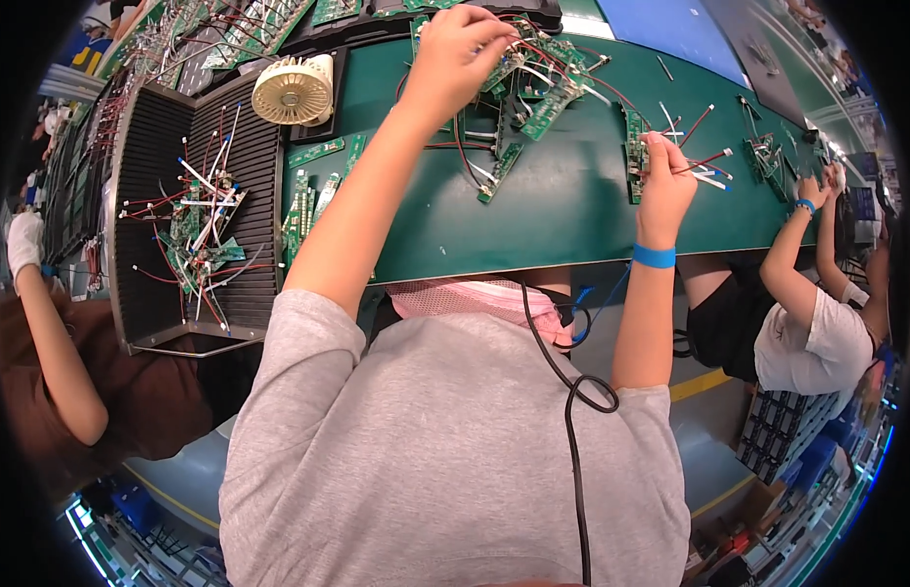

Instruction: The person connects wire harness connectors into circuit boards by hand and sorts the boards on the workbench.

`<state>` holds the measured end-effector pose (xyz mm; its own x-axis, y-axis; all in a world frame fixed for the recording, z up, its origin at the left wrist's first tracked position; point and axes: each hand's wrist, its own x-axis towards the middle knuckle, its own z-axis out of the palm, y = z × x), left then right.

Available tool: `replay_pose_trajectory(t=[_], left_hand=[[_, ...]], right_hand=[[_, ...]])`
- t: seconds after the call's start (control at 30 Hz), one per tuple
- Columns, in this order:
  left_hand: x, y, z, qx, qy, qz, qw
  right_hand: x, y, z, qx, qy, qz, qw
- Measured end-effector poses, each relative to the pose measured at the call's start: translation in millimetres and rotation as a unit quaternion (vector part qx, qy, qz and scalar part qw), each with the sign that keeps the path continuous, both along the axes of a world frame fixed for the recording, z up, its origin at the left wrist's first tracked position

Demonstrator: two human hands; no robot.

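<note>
Up at the far edge of the green-topped counter (pixel 553 210), the fingers (pixel 489 34) of the left hand (pixel 455 54) are pinched narrow on a corner of a small green circuit board with red and white wires (pixel 509 64), which lies at the top of a loose heap of similar wired boards (pixel 533 103). That arm stretches long and nearly straight from the grey sleeve, slanting up and to the right. The right hand (pixel 662 186) stands upright on a raised forearm with a blue wristband (pixel 655 256). Its fingers (pixel 659 147) are closed around a narrow green circuit strip (pixel 635 157) whose long axis runs up and down beside the hand, its thin red and white leads fanning out to the right. To the left, a black ribbed tray (pixel 152 284) holds more wired boards, and a cream round fan (pixel 294 90) sits just above it.
</note>
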<state>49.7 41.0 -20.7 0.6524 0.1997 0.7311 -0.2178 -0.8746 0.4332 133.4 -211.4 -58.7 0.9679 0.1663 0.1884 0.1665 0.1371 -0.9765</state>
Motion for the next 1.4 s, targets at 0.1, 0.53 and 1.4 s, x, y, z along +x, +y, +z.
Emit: replay_pose_trajectory(t=[0.1, 0.53, 1.4], left_hand=[[-8.1, 5.3, 5.5, -0.117, 0.002, -0.008, 0.993], [-9.0, 2.7, 4.0, 0.087, -0.030, 0.146, 0.985], [-220.3, -57.2, -43.0, -0.291, 0.315, 0.266, 0.863]], right_hand=[[-3.8, -2.1, 6.4, 0.019, 0.009, -0.040, 0.999], [-30.8, -14.6, 33.6, -0.045, -0.040, -0.005, 0.998], [-14.9, -17.7, 22.1, -0.277, -0.068, 0.076, 0.955]])
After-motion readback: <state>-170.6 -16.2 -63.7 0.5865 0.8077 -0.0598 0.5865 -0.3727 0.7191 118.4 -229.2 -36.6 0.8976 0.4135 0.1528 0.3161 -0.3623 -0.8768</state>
